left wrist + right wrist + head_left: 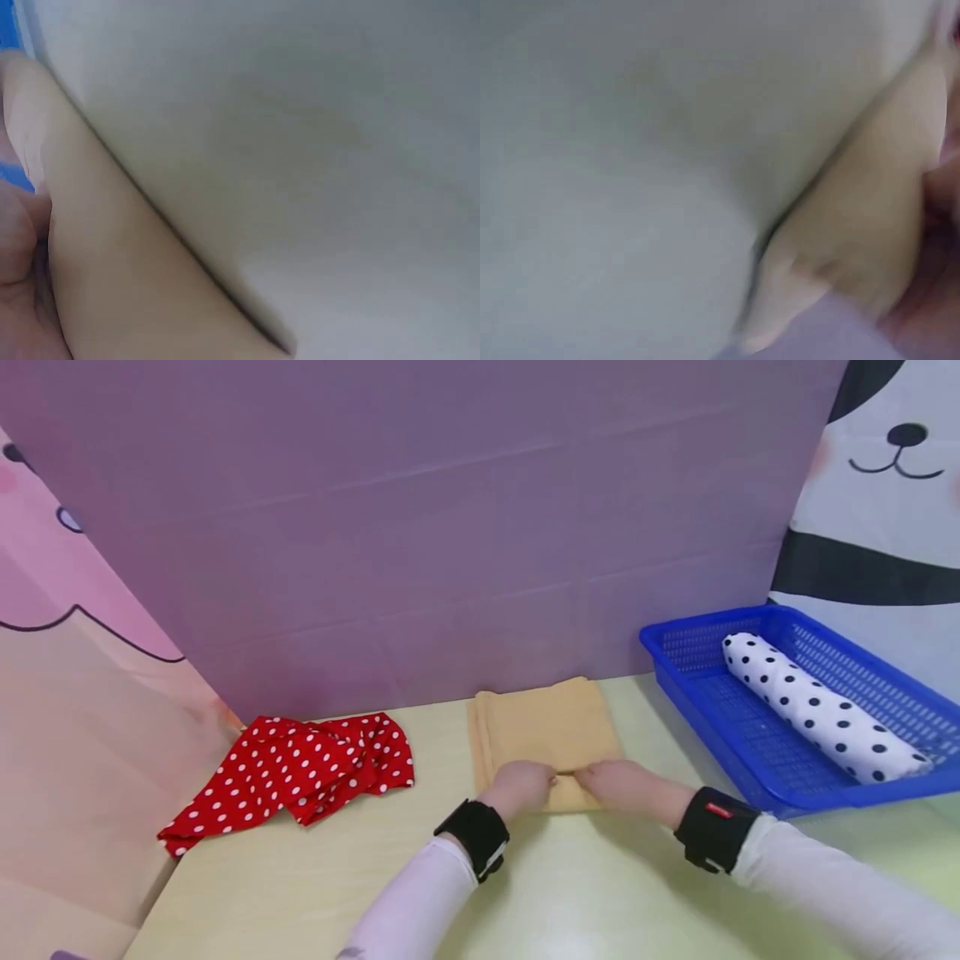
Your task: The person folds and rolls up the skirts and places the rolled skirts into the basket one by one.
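Note:
A folded yellow cloth (551,722) lies on the table against the back wall. At its near side my left hand (522,785) pinches the fabric with curled fingers. My right hand (618,783) grips the same cloth a short way to the right, and a small fold shows between the two hands. In the left wrist view the cloth (135,262) slants across the lower left, partly covering the fingers. Blurred in the right wrist view, the cloth (855,202) hangs at the fingers on the right edge. Fingertips are mostly hidden.
Left of the hands lies a crumpled red cloth with white dots (300,768). A blue plastic basket (701,722) stands at the right, holding a rolled white cloth with black dots (817,706). A purple backdrop (420,527) rises behind the table (300,893).

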Demonstrator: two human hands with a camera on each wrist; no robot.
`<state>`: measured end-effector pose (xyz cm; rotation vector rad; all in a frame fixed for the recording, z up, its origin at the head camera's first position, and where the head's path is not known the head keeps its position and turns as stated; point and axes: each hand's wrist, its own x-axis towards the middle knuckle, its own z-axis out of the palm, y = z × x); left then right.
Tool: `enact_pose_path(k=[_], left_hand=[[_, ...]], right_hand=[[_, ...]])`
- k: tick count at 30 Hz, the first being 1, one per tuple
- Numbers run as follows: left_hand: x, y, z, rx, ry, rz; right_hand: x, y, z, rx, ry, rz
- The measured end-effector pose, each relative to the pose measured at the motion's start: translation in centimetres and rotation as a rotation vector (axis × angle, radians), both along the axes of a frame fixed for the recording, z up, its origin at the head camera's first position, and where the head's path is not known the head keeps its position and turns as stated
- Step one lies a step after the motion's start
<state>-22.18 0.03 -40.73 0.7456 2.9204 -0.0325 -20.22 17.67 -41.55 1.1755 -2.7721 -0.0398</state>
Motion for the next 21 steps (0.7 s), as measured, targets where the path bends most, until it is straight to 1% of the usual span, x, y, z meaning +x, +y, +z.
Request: enact_pose_path(k=[2,4,5,7,10,14,16,17,19,21], left_hand=[[-0.4,0.0,0.1,-0.006,-0.047,0.006],[-0.9,-0.2,0.1,0.012,-0.100,-0.005],[-1.1,-0.4,0.2,0.034,-0.130,-0.010],[-1.6,-0.9,0.2,0.085,-0.187,-0.018],[-2.2,-1.6,0.0,0.180,-0.276,-0.016],[-2.7,-1.9,-0.4,0.256,-0.340,0.002],[-2.7,-1.8,-0.5,0.262,-0.346,-0.004],[-2.6,-1.7,-0.5,0.245,-0.333,-0.020],[-2.1,-1.6,-0.5,0.182,-0.260,-0.070],[-1.1,-1.3,-0.6,0.056,-0.128,-0.131]], right_hand=[[1.5,-0.5,-0.6,0.125,0.102,-0.031],[2.7,-0.9,-1.1,0.208,0.121,-0.081],[2.9,-1.1,-1.3,0.213,0.114,-0.103],[2.9,-1.3,-1.5,0.205,0.091,-0.134],[2.1,-1.4,-1.5,0.139,0.079,-0.137],[0.8,-1.7,-1.6,0.060,0.112,-0.134],[0.2,-1.8,-1.6,0.041,0.111,-0.144],[-0.1,-1.8,-1.6,0.036,0.100,-0.145],[-0.7,-1.7,-1.6,0.016,0.068,-0.134],[-1.3,-1.5,-1.6,0.002,0.022,-0.112]])
